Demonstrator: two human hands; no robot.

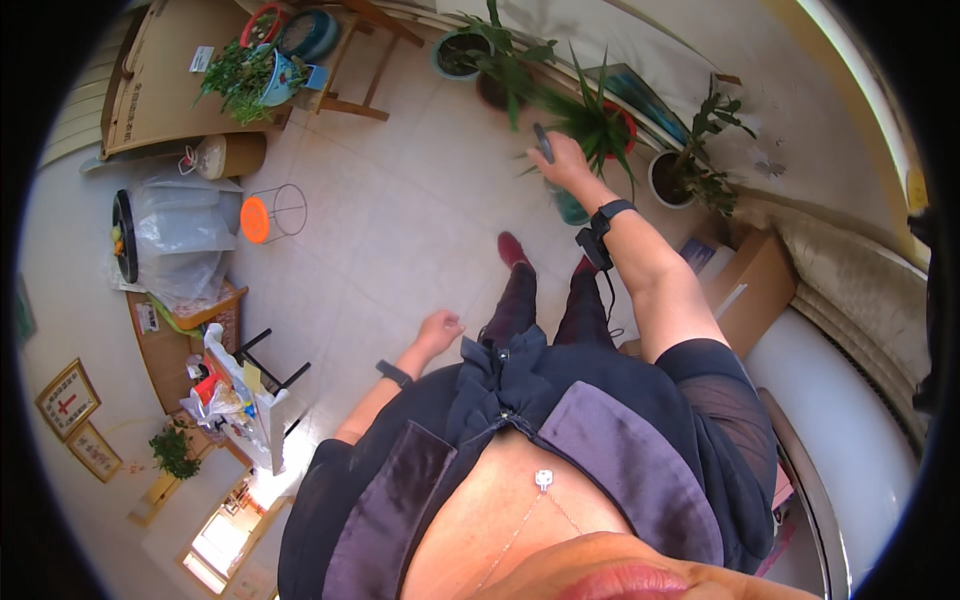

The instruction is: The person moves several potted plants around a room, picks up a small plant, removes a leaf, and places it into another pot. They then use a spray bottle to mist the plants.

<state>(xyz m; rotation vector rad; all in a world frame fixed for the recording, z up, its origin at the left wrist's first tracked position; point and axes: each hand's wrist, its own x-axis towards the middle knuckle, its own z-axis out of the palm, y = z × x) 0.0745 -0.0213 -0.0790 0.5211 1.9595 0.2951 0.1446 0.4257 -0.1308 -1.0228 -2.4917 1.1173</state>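
Observation:
My right hand (564, 159) is closed around a dark curved handle (544, 144), beside the long leaves of a spiky potted plant (589, 112). Just below that hand is a green translucent container (568, 204); whether it joins the handle cannot be told, as the hand and wrist cover part of it. My left hand (441, 333) hangs low at my left side over the tiled floor, its fingers loosely bent and holding nothing. Bands circle both wrists, and a black device with a cable hangs by the right one.
More potted plants (673, 180) line the wall ahead and right. Cardboard boxes (765, 289) stand at my right. At left are a wire-framed orange stool (256, 220), a plastic-covered object (180, 232) and a cluttered table (274, 427). Flowerpots (283, 79) sit by a large carton (169, 90) at upper left.

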